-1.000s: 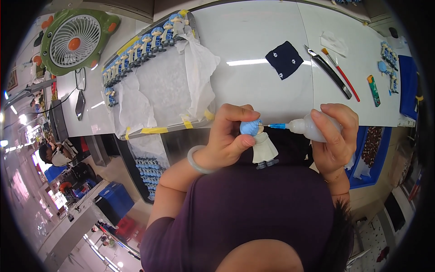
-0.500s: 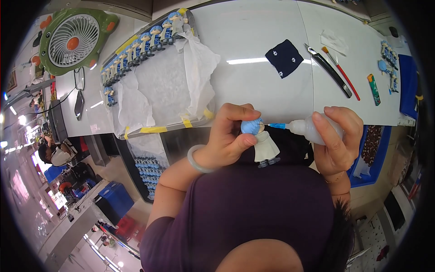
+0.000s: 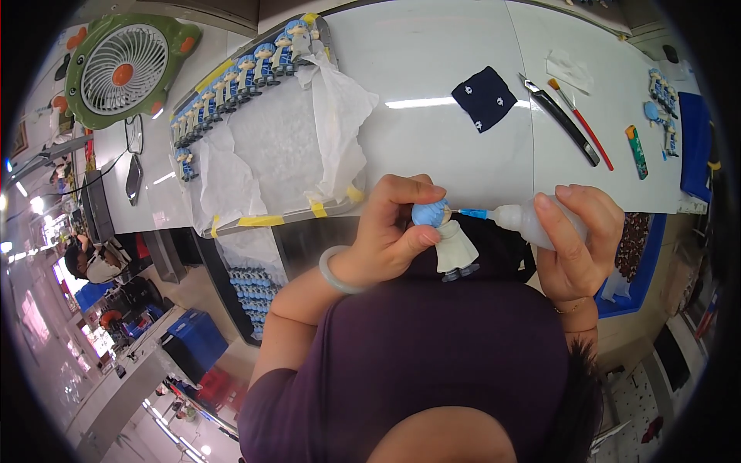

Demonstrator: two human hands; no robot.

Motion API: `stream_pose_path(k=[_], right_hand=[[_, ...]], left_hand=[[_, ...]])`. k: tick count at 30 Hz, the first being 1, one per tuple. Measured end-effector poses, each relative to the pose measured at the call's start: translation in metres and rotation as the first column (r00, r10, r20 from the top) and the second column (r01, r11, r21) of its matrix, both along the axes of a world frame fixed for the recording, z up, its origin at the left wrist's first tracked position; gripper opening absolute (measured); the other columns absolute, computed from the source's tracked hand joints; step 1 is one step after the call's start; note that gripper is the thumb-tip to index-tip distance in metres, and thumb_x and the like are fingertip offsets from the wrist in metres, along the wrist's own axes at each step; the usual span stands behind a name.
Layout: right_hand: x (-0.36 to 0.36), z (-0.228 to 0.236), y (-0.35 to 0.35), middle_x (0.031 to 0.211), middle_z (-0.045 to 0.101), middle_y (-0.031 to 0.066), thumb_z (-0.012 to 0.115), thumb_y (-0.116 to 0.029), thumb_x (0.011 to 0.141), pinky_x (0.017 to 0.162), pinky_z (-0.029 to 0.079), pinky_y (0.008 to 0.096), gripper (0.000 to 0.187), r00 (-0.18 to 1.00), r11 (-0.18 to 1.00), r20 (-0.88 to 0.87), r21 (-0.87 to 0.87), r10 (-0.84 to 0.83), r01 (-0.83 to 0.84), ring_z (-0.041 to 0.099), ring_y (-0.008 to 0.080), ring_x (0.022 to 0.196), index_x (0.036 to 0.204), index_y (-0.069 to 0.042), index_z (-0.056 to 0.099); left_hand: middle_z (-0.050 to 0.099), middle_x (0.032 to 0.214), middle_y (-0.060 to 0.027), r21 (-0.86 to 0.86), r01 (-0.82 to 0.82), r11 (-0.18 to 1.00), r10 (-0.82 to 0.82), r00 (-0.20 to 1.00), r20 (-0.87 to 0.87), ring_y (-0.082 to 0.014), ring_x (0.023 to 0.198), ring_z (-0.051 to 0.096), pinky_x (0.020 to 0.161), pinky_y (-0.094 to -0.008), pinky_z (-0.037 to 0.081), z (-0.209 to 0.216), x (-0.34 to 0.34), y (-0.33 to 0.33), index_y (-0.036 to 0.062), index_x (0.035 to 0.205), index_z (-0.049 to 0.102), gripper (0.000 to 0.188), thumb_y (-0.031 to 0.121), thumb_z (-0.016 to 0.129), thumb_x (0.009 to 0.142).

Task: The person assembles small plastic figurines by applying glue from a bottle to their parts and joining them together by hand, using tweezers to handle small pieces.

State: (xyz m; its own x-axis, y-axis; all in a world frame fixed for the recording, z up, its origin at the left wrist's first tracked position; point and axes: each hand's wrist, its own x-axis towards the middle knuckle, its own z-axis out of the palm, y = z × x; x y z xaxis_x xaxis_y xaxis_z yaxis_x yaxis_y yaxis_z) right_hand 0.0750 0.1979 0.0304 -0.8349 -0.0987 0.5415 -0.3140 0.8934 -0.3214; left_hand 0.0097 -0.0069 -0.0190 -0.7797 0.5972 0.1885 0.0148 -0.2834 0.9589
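Observation:
My left hand [image 3: 394,228] pinches a small figurine [image 3: 457,247] by its blue-haired head, thumb on one side and fingers on the other. Its pale cream coat and dark shoes hang toward me. In my right hand [image 3: 579,243] is a translucent white squeeze bottle [image 3: 532,222], lying sideways with its blue needle tip [image 3: 472,213] pointing left. The thin needle's end reaches the figurine near the face and neck; whether it touches cannot be made out. My fingers hide part of the bottle and of the hair.
A tray [image 3: 266,221] lined with white paper holds a row of similar figurines [image 3: 231,81]. Beyond my hands lie a dark cloth [image 3: 484,99], a black utility knife [image 3: 563,123], a red brush [image 3: 587,131] and a green lighter-shaped object [image 3: 636,152]. A green fan [image 3: 123,69] stands far left.
The figurine has tilted slightly, its feet shifting a little upward and right. My right hand and the bottle have moved slightly right. Both grips stay the same.

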Motion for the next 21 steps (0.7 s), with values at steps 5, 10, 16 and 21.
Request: stream_pose_path(k=[5,10,16,21], right_hand=[[-0.004,-0.003,0.001,0.095,0.054,0.0048,0.06,0.004,0.058,0.073,0.041,0.0283,0.04,1.0,0.999,-0.008,-0.054,0.005,-0.006,0.052,0.0207,0.083,0.096,-0.011,0.063],[-0.006,-0.027,0.014,0.092,0.057,0.01,0.062,0.005,0.062,0.078,0.042,0.0281,0.033,0.969,0.822,0.176,-0.515,-0.175,0.242,0.055,0.0221,0.084,0.094,-0.003,0.061],[-0.008,-0.062,0.036,0.094,0.06,0.0104,0.06,0.002,0.07,0.08,0.041,0.0259,0.025,0.91,0.746,0.31,-0.528,-0.276,0.406,0.055,0.0176,0.089,0.094,-0.002,0.057],[-0.013,-0.076,0.04,0.095,0.06,0.0089,0.061,-0.002,0.074,0.08,0.04,0.025,0.023,0.897,0.69,0.331,-0.576,-0.294,0.439,0.056,0.0154,0.087,0.096,-0.002,0.054]], left_hand=[[0.045,0.087,-0.0083,0.026,0.035,0.999,-0.035,0.999,-0.009,-0.0121,0.073,0.044,0.064,-0.0239,0.039,-0.002,-0.002,0.001,0.0026,0.105,0.039,0.035,0.027,0.053,0.085],[0.043,0.095,-0.0082,-0.023,-0.003,1.0,0.004,0.999,0.042,-0.0128,0.079,0.042,0.073,-0.0253,0.037,0.0,0.001,0.002,0.0043,0.105,0.038,0.027,0.025,0.044,0.089],[0.043,0.091,-0.0086,0.084,0.021,0.996,-0.027,0.997,0.068,-0.0136,0.076,0.04,0.07,-0.0248,0.036,-0.007,-0.001,0.005,0.0057,0.103,0.037,0.021,0.022,0.042,0.09],[0.044,0.084,-0.0091,0.157,-0.023,0.987,0.021,1.0,0.017,-0.0139,0.072,0.039,0.066,-0.0248,0.034,-0.004,-0.001,0.007,0.0063,0.101,0.037,0.018,0.02,0.043,0.09]])
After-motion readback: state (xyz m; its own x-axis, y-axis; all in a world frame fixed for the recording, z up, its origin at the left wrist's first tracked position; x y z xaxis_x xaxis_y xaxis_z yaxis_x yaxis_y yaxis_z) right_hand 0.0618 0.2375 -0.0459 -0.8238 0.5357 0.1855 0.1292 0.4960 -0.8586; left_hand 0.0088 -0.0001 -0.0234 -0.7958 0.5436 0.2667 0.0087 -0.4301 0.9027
